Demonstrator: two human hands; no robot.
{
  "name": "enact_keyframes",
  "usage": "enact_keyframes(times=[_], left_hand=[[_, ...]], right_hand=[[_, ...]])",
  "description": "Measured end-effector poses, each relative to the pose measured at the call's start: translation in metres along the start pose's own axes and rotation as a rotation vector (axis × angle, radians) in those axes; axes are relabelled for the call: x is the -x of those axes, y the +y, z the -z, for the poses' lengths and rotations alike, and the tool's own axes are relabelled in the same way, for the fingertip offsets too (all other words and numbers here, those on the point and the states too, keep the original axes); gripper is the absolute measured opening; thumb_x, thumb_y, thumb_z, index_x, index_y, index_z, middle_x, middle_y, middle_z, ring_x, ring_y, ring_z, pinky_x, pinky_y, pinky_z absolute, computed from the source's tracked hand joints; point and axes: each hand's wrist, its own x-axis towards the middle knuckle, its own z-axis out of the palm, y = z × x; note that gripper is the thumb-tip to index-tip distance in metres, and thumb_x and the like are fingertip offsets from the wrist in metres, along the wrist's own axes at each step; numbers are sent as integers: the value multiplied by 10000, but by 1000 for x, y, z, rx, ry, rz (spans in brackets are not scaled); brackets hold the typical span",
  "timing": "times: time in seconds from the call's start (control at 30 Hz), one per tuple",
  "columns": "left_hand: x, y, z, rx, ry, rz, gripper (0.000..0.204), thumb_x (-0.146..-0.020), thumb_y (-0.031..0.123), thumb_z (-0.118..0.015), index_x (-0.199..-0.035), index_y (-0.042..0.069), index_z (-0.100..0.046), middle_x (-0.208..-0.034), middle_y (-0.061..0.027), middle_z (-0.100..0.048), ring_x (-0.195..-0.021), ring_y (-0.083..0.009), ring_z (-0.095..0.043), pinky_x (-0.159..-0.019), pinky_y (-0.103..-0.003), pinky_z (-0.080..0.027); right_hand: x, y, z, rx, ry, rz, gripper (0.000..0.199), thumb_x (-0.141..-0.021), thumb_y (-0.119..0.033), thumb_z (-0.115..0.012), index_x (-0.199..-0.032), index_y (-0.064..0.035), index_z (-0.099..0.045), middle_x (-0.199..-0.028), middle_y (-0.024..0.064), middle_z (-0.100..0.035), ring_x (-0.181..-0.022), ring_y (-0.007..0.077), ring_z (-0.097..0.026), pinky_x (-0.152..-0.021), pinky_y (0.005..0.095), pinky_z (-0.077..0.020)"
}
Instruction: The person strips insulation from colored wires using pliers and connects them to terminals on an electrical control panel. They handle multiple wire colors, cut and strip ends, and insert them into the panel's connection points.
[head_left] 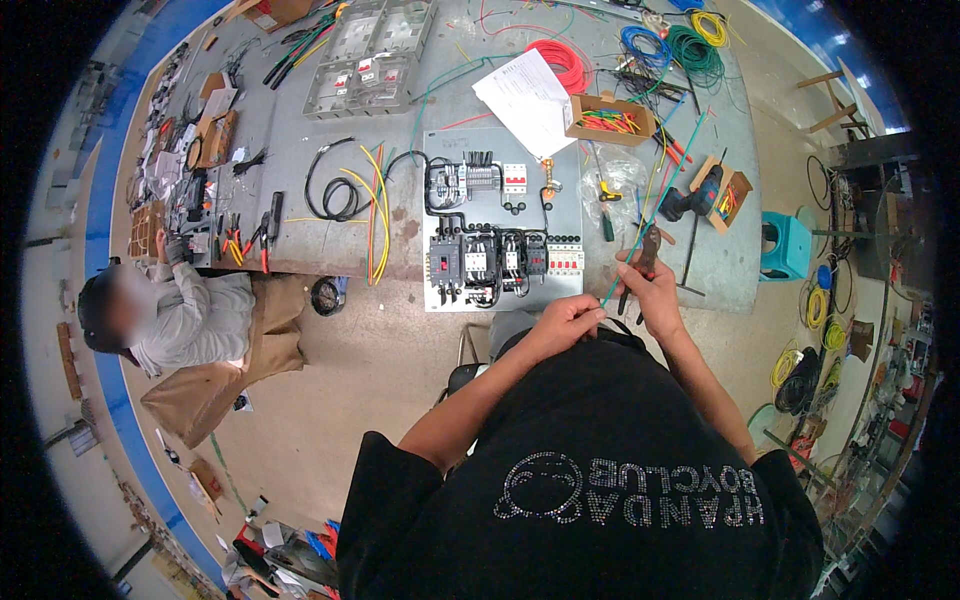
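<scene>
Near the table's front edge, my left hand (568,325) is closed in a pinch on the near end of a long green wire (672,185). The wire slants up to the far right across the table. Just to the right, my right hand (655,292) is closed around a pair of dark-handled pliers (650,250), beside the wire. Whether the jaws touch the wire I cannot tell. Left of my hands lies a metal mounting plate (585,200) carrying a black circuit breaker (445,262), contactors (480,258) and black wiring.
Behind the plate are a paper sheet (523,98), a red wire coil (562,68) and a box of coloured sleeves (577,122). A cordless drill (707,190) lies at right. Loose black cable (338,200) is left of the plate. Another person (200,310) sits at far left.
</scene>
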Motion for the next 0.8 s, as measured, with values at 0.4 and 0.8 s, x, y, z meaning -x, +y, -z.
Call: enact_keyframes(times=[0.4, 0.8], left_hand=[[-1, -3, 0, -20, 9, 18, 245, -991, 251, -605, -872, 37, -618, -689, 5, -605, -616, -70, -514, -567, -260, -419], [-4, 0, 3, -69, -3, 1, 241, -999, 259, -604, -917, 37, -649, -717, 13, -623, -649, -61, -529, -595, -252, -436]], right_hand=[[-4, 2, 3, 37, -26, 12, 247, -940, -140, -663, -1141, 1, -635, -843, 44, -657, -698, 112, -607, -657, 264, -503], [-7, -5, 2, 53, -40, 1, 219, -941, -125, -654, -1115, 7, -638, -825, 41, -648, -686, 117, -602, -648, 269, -496]])
